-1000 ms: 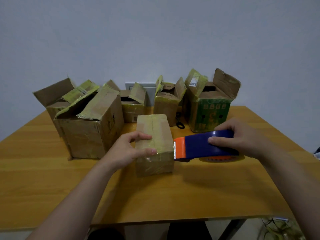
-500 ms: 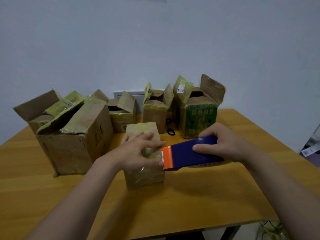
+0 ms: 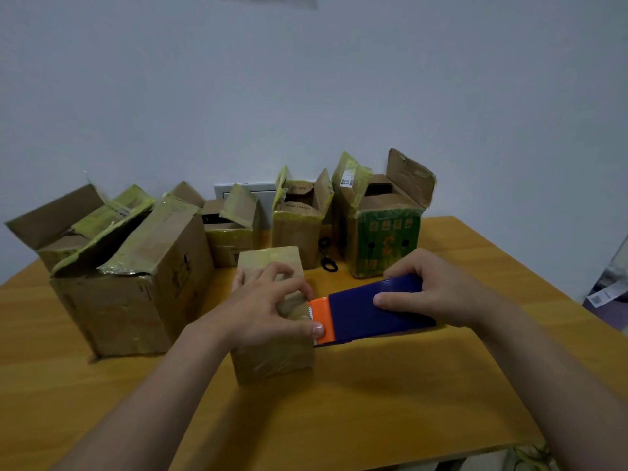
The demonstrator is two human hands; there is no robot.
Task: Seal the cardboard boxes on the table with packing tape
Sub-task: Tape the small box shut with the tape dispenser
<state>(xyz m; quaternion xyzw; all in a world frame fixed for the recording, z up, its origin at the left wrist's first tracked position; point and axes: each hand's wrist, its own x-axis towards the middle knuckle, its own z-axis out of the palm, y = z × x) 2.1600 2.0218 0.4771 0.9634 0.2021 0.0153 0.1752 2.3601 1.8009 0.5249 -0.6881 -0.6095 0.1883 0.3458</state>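
Near the centre of the frame, a small box with its flaps closed stood on the table, and the left hand gripped its top with bent fingers, the thumb lying at the box's right edge against the orange end of the tape dispenser. Right of centre, the right hand clasped the dispenser's blue body, its toothed orange end touching the box's upper right edge. Behind them, across the middle of the frame, stood a row of open boxes.
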